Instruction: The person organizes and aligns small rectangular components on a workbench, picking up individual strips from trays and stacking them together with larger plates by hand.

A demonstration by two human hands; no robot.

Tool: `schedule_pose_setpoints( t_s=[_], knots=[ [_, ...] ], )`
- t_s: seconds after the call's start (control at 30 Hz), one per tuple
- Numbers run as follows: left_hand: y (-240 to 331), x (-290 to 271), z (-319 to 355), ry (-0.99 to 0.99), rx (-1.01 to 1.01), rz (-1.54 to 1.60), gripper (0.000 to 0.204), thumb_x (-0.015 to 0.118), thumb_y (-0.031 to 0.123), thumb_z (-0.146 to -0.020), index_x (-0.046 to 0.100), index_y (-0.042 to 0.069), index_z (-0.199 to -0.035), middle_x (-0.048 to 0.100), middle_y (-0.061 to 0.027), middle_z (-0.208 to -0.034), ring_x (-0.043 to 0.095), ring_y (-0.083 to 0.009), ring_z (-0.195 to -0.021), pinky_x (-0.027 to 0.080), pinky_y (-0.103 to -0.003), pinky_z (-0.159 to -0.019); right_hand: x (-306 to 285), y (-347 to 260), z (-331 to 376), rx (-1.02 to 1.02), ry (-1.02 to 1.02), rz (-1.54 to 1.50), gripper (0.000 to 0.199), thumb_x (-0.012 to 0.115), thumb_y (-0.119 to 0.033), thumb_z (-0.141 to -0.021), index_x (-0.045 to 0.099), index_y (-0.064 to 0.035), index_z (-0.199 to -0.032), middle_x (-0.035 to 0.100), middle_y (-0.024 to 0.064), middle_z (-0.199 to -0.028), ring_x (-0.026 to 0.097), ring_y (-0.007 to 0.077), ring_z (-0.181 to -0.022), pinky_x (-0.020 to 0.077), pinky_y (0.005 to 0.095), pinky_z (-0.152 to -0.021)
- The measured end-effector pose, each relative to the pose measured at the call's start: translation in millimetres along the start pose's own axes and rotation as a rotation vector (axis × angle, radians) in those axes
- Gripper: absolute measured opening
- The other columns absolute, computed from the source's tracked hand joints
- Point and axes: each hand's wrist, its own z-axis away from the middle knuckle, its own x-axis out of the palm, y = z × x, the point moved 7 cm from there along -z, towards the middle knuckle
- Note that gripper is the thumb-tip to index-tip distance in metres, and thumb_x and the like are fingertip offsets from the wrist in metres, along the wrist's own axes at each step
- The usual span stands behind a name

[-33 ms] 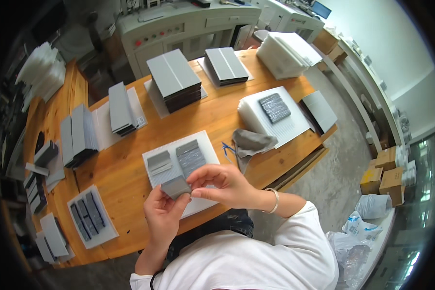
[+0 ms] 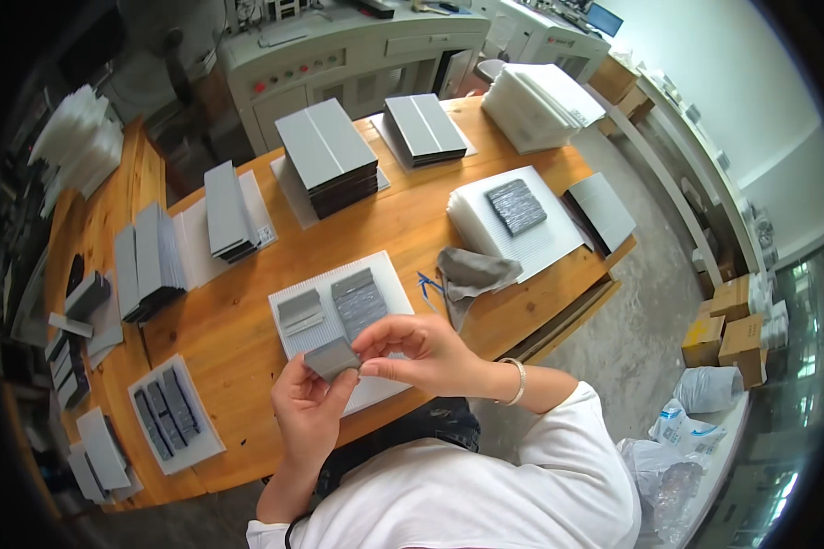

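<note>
Both my hands hold a small grey rectangular board piece (image 2: 332,358) over the near part of a white ribbed sheet (image 2: 392,276). My left hand (image 2: 309,403) grips its near left side between thumb and fingers. At its right edge, my right hand (image 2: 421,352) pinches with thumb and forefinger, the other fingers curled. Whether the piece is one layer or several, I cannot tell. Just beyond it on the sheet lie a small stack of grey pieces (image 2: 299,312) and a shiny grey block (image 2: 359,302) that looks film-wrapped.
Grey board stacks (image 2: 328,142) line the table's far side. To the right, a pile of white ribbed sheets (image 2: 485,215) bears a wrapped dark block (image 2: 516,206). A grey cloth (image 2: 471,274) and blue ties (image 2: 428,285) lie nearer. Dark wrapped strips (image 2: 167,412) rest at left.
The whole view has shifted very slightly. My hands keep the same hold on the grey piece.
</note>
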Motion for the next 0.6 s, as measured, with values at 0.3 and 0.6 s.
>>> schedule_pose_setpoints(
  t_s=[0.3,0.6],
  knots=[
    [9,6,-5,0.047,0.144,-0.17,0.026,0.068,-0.006,-0.081,0.057,-0.003,-0.105,0.063,-0.0057,-0.099,0.06,-0.01,-0.091,0.048,-0.023,-0.082,-9,-9,0,-0.066,-0.005,0.041,0.018,0.068,-0.006,-0.086,0.063,0.0032,-0.1,0.066,0.005,-0.091,0.061,0.008,-0.083,0.0508,0.0233,-0.077],
    [7,2,5,0.021,0.094,-0.106,0.021,0.067,-0.006,-0.081,0.058,-0.001,-0.099,0.064,-0.0065,-0.096,0.061,-0.0096,-0.087,0.05,-0.023,-0.078,1,3,8,-0.021,-0.036,-0.089,0.017,0.068,-0.006,-0.086,0.063,0.0025,-0.1,0.066,0.0047,-0.093,0.061,0.0086,-0.088,0.0508,0.025,-0.083]
  ],
)
